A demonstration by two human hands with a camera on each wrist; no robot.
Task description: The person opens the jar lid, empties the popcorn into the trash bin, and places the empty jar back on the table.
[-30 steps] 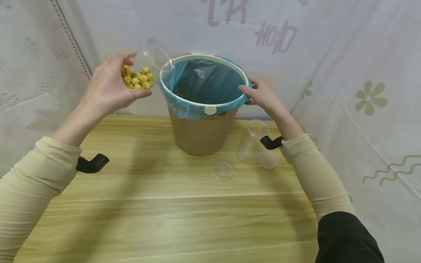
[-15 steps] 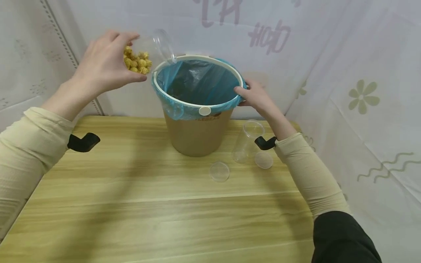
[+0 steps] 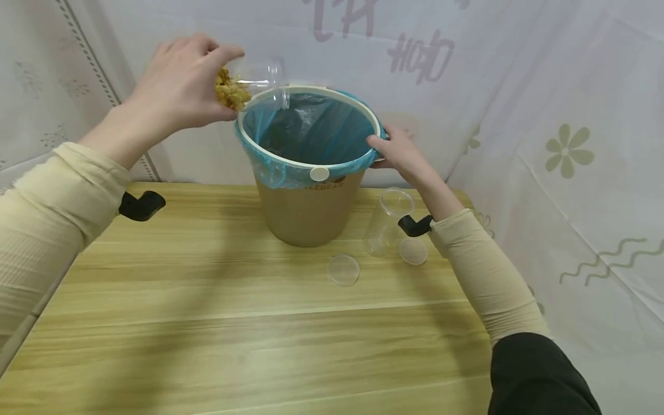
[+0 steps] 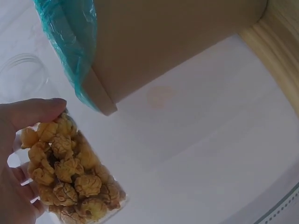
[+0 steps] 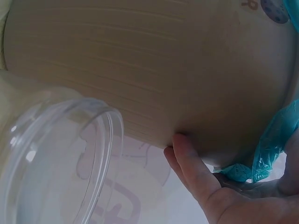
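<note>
In the head view my left hand [image 3: 173, 86] grips a clear plastic jar [image 3: 264, 75] lying almost level, its open mouth above the left rim of the trash bin. Caramel-coloured popcorn [image 3: 230, 89] sits at the jar's bottom end; the left wrist view shows this popcorn [image 4: 70, 172] packed against the clear wall. The tan trash bin [image 3: 311, 216] stands upright, lined with a blue plastic bag [image 3: 324, 129] folded over its rim. My right hand [image 3: 402, 151] holds the bin's right rim, thumb on top; in the right wrist view some fingers [image 5: 191, 163] touch the outer wall.
A second clear jar [image 3: 381, 230] stands open right of the bin, close under my right wrist. Two clear round lids [image 3: 343, 270] lie on the wooden table [image 3: 249, 357]. A printed white cloth [image 3: 498, 69] hangs close behind the bin.
My left hand has risen and shifted right toward the bin. The jar has tipped nearer level, with its mouth now over the rim. My right hand keeps its hold on the bin.
</note>
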